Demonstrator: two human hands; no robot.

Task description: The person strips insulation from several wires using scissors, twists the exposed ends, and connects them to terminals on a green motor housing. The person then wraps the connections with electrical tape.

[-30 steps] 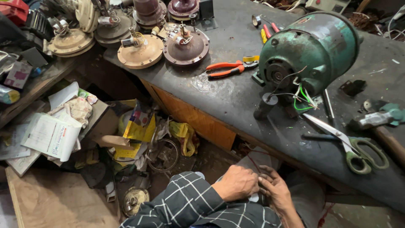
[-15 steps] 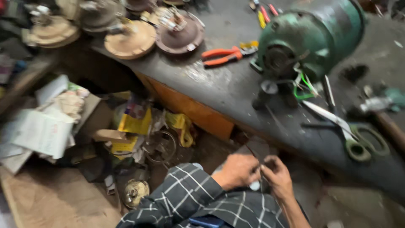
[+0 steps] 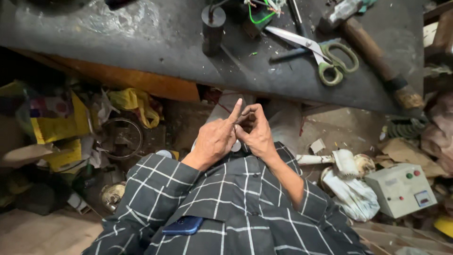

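Note:
My left hand [image 3: 213,140] and my right hand [image 3: 257,134] meet fingertip to fingertip just below the front edge of the dark workbench [image 3: 141,52]. The left index finger points up while the other fingers pinch against the right hand's. A thin reddish wire [image 3: 225,107] runs from between the fingers up towards the bench edge. What lies inside the pinch is hidden. Both forearms wear a dark checked shirt, and a blue phone [image 3: 184,225] sticks out of its pocket.
On the bench lie green-handled scissors [image 3: 330,63], a wooden-handled hammer [image 3: 377,63], a dark upright cylinder [image 3: 213,28] and green wires [image 3: 259,16]. Below are yellow bags [image 3: 61,127], a wire ring [image 3: 121,137], a white cloth bundle [image 3: 351,191] and a grey box with buttons [image 3: 401,189].
The view has tipped down and closer to the hands; the green motor and the pliers have left the frame. My hands stay together, and the left index finger is now raised.

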